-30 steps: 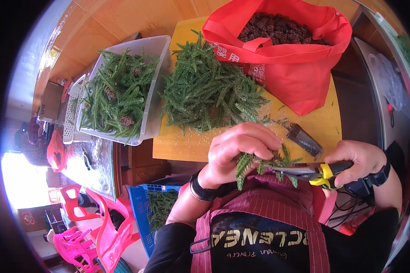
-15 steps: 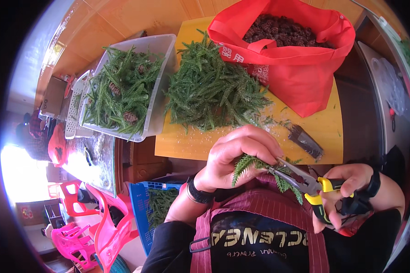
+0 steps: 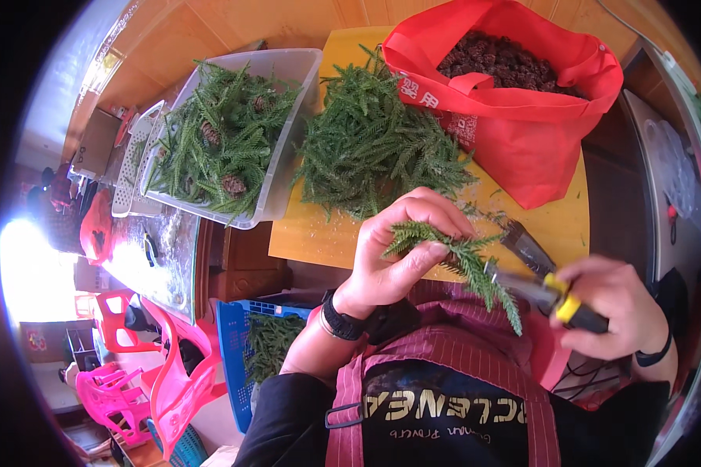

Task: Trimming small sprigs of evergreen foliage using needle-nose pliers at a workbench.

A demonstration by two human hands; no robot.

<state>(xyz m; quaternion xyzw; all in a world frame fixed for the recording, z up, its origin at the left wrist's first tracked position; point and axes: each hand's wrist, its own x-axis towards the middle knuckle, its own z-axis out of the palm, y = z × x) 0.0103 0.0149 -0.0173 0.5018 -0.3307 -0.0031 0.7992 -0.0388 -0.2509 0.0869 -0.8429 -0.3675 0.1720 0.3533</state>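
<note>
Pinched between the thumb and fingers of my left hand is a green artificial pine sprig, its needled end hanging toward my apron. My right hand grips a pair of long-nose pliers with yellow and black handles. The pliers are smeared by motion, and their tip points at the sprig, close beside it; whether they touch cannot be made out. Past my left hand lies a heap of loose pine sprigs on the yellow table.
Left of the heap stands a clear plastic bin of sprigs and pine cones. A red bag of dark pine cones sits at the table's far right. A dark flat strip lies near the front edge. Lower left is a blue basket with greenery.
The pliers have drawn back from the sprig's stem, and my right hand has closed round their handles and turned. My left hand is slightly higher, with the sprig now showing more fully.
</note>
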